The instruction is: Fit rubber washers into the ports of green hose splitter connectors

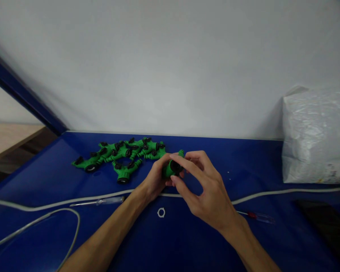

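A green Y-shaped hose splitter (167,172) is held above the blue table, its round black opening turned toward my right side. My left hand (155,175) is wrapped round its body from the left. At the black opening, the thumb and index finger of my right hand (208,187) grip the rim, with the other fingers bent behind it. Whether anything small sits between those fingertips is hidden. Below the hands a flat white ring (161,212) with small tabs lies on the table. More green splitters with black valve levers, one of them a separate splitter (124,172), lie to the left.
A white cable (102,197) crosses the table behind my wrists and loops at left. One clear-handled screwdriver (102,201) lies left, a red-and-clear screwdriver (257,217) right. A plastic-wrapped package (314,136) stands at right, near a dark flat object (323,223). A pale wall (170,68) rises behind.
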### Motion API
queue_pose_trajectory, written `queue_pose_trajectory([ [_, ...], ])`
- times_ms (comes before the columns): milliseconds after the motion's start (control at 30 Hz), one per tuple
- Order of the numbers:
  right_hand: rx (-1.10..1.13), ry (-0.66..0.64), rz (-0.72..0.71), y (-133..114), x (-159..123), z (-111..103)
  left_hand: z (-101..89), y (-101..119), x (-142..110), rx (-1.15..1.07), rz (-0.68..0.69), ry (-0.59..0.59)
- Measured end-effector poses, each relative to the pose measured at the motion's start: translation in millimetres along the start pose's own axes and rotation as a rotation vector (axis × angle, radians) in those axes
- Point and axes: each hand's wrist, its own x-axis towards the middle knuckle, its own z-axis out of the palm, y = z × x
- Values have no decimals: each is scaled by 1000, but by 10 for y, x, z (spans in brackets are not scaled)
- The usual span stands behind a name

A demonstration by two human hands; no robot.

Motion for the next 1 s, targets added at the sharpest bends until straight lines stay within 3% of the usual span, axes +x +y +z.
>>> queue_pose_trajectory([
  [300,-37,72,16,52,48,16,-2,-18,2,84,23,2],
  [567,-38,34,-14,25,19,7,-39,-43,6,64,32,30],
  [800,-108,132,22,31,38,-27,-51,-15,10,91,-7,0],
  [1000,-32,23,-28,16,25,-26,-51,-31,14,77,32,-13],
])
